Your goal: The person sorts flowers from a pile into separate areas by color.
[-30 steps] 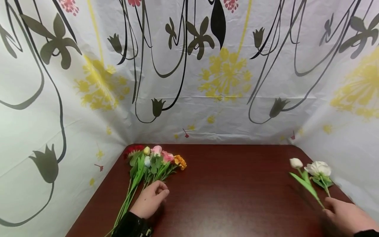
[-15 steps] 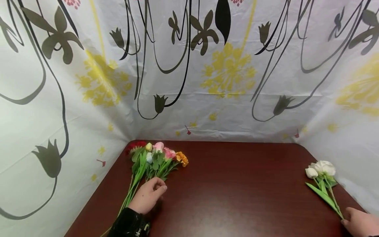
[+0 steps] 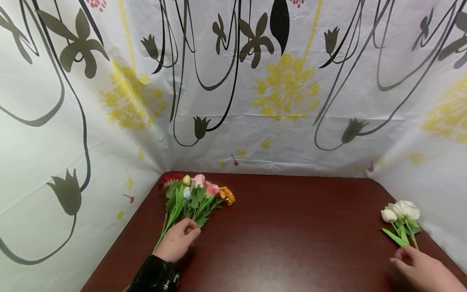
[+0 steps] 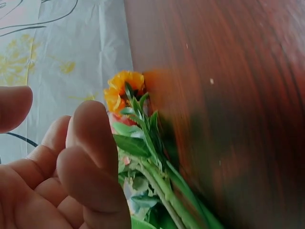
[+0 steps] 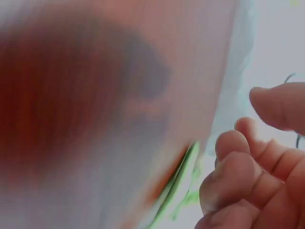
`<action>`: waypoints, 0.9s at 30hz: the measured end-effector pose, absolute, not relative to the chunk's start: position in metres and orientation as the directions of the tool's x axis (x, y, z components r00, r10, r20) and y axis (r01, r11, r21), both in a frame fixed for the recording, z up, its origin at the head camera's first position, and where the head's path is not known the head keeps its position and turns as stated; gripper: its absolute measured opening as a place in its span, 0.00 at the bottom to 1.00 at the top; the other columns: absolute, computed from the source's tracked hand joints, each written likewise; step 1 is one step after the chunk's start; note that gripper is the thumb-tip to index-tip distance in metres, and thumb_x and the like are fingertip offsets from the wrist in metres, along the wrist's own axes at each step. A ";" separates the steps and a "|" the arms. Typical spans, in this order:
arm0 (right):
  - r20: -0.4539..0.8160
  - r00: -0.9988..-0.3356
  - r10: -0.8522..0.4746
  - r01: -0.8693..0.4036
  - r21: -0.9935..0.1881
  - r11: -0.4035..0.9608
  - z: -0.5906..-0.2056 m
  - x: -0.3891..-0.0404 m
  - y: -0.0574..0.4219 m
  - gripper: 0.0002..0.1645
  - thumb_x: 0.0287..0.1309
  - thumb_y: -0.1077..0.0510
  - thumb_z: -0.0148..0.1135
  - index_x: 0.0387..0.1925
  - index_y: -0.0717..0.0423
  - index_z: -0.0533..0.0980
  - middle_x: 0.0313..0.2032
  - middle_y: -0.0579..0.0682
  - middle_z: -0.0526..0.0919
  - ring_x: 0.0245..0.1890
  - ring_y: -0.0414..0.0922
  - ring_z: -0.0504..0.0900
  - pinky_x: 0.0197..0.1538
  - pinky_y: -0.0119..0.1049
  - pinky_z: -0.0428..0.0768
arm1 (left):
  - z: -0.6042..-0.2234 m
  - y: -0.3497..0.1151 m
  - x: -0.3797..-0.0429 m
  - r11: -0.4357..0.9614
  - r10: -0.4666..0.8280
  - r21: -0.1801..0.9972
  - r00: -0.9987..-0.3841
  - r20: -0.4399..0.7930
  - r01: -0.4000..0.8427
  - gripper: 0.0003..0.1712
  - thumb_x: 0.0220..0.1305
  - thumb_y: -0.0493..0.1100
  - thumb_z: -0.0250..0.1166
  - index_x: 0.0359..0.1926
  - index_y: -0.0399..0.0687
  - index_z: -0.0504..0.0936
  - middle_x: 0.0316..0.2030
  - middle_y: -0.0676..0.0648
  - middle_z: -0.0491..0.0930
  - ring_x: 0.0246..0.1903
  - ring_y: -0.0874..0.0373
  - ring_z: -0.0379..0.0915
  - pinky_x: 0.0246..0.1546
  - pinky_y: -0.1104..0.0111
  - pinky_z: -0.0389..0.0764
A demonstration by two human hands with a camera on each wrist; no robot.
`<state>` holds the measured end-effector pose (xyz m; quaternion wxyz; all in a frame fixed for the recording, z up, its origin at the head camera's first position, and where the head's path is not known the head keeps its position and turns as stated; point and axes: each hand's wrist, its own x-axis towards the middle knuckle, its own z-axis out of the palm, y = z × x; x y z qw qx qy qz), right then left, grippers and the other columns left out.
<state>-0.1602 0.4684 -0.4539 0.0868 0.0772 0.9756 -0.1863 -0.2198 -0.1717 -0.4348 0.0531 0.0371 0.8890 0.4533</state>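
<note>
White artificial flowers, a bud [image 3: 388, 215] and a fuller rose-like bloom [image 3: 407, 209], lie at the table's right edge. My right hand [image 3: 419, 263] hovers over their lower stems, fingers loosely bent and the thumb apart; the right wrist view shows nothing between them. At the left lies a bunch of flowers with red [image 3: 171, 178], pink [image 3: 211, 187] and orange [image 3: 227, 195] heads and green leaves. Above its stems is my left hand [image 3: 176, 241], loosely curled and holding nothing. In the left wrist view the orange flower [image 4: 125, 90] shows beyond the fingers. Both hands hide some stems.
The dark red-brown table [image 3: 292, 227] has wood grain and rounded far corners. A white patterned curtain [image 3: 233, 134] surrounds it at the back and both sides, close to its edges. Bare tabletop lies between the two groups of flowers.
My right hand carried the white flowers to the right, laid them at the table's edge and let go, then moved back leftward. My left hand stayed near the bunch.
</note>
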 end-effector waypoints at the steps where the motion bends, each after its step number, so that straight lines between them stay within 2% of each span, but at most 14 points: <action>1: -0.200 -0.975 0.094 0.165 -0.375 0.912 -0.452 -0.162 0.458 0.16 0.72 0.48 0.58 0.35 0.56 0.73 0.25 0.46 0.71 0.26 0.45 0.70 0.32 0.43 0.68 | -0.434 -0.173 -0.220 0.595 0.109 0.804 -0.992 -0.064 0.013 0.12 0.74 0.50 0.61 0.48 0.49 0.79 0.35 0.47 0.80 0.31 0.53 0.77 0.32 0.59 0.74; 3: -0.188 -0.980 0.059 0.132 -0.408 0.903 -0.449 -0.164 0.436 0.17 0.73 0.44 0.57 0.37 0.53 0.75 0.26 0.46 0.71 0.26 0.45 0.70 0.32 0.42 0.68 | -0.433 -0.176 -0.220 0.631 0.092 0.776 -0.994 -0.067 0.006 0.12 0.73 0.50 0.62 0.48 0.49 0.80 0.36 0.49 0.81 0.32 0.55 0.76 0.33 0.59 0.75; 7: -0.138 -0.990 -0.016 0.048 -0.445 0.894 -0.442 -0.168 0.397 0.13 0.72 0.44 0.58 0.40 0.49 0.75 0.24 0.45 0.71 0.25 0.42 0.70 0.31 0.40 0.68 | -0.430 -0.180 -0.222 0.727 0.055 0.687 -0.997 -0.059 0.000 0.11 0.72 0.50 0.62 0.47 0.50 0.82 0.36 0.53 0.81 0.32 0.58 0.75 0.35 0.57 0.76; 13: -0.143 -0.987 -0.076 0.004 -0.491 0.871 -0.431 -0.173 0.356 0.14 0.71 0.42 0.59 0.40 0.47 0.75 0.24 0.46 0.72 0.25 0.40 0.70 0.31 0.39 0.66 | -0.429 -0.182 -0.230 0.851 0.041 0.525 -0.999 -0.015 0.027 0.10 0.69 0.51 0.65 0.44 0.51 0.83 0.28 0.54 0.77 0.25 0.58 0.71 0.28 0.59 0.72; 19: -0.168 -0.980 -0.106 -0.006 -0.512 0.859 -0.428 -0.174 0.338 0.13 0.70 0.42 0.60 0.39 0.45 0.75 0.24 0.47 0.72 0.24 0.40 0.70 0.30 0.39 0.66 | -0.435 -0.185 -0.236 0.919 0.063 0.390 -0.998 -0.020 0.050 0.07 0.67 0.48 0.67 0.36 0.52 0.80 0.22 0.53 0.74 0.20 0.57 0.69 0.24 0.60 0.69; 27: -0.159 -0.979 -0.130 -0.032 -0.510 0.860 -0.429 -0.176 0.334 0.14 0.70 0.40 0.59 0.39 0.45 0.75 0.23 0.47 0.72 0.22 0.39 0.68 0.28 0.38 0.64 | -0.434 -0.191 -0.236 0.955 0.088 0.288 -0.995 -0.035 0.075 0.14 0.65 0.46 0.68 0.26 0.53 0.73 0.19 0.51 0.70 0.19 0.55 0.66 0.23 0.61 0.64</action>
